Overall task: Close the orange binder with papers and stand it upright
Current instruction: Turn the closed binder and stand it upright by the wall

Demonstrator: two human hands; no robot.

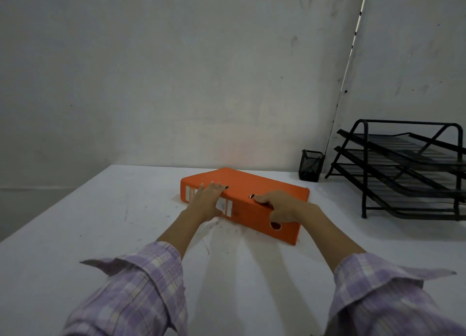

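The orange binder (254,184) lies flat and closed on the white table (75,222), its spine with a white label and a round finger hole turned toward me. My left hand (207,201) rests flat against the left part of the spine, fingers reaching up over the top edge. My right hand (282,205) grips the right part of the spine, thumb on the top cover and fingers curled against the spine near the finger hole. No papers are visible.
A black mesh pen cup (310,165) stands at the back right near the wall. A black three-tier wire letter tray (403,171) fills the right side of the table. The grey wall runs close behind the binder.
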